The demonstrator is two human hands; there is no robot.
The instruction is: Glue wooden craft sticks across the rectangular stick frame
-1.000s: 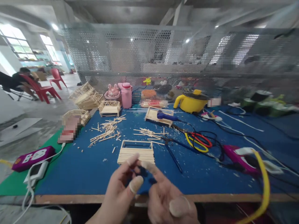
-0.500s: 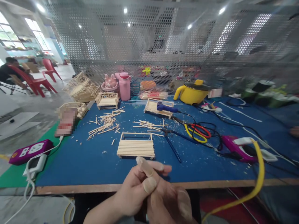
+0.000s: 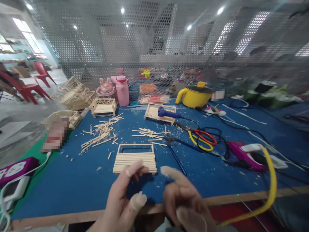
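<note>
My left hand (image 3: 124, 196) is open, thumb and fingers apart, with pale finger cots on the thumb and index finger. Its fingertips are over the front edge of a small bench-like frame of wooden sticks (image 3: 135, 158), hiding part of it; whether they touch cannot be told. To the right, my right hand (image 3: 184, 196) points its covered index finger forward, the thumb apart and the other fingers curled, with nothing visible in it. Beyond it lie blue-handled pliers (image 3: 177, 158). Loose wooden sticks (image 3: 147, 132) are scattered behind the frame.
A blue glue gun (image 3: 169, 113) rests on another stick frame (image 3: 151, 111). Scissors (image 3: 201, 140) and a purple power strip (image 3: 246, 156) with cables lie at right. A yellow pot (image 3: 195, 96) and pink jug (image 3: 122, 91) stand behind. Finished-looking stick pieces (image 3: 103, 107) are at left.
My hands were together, one touching the other's fingers; now they are apart. The left has moved left and forward towards the stick frame. The view has shifted slightly.
</note>
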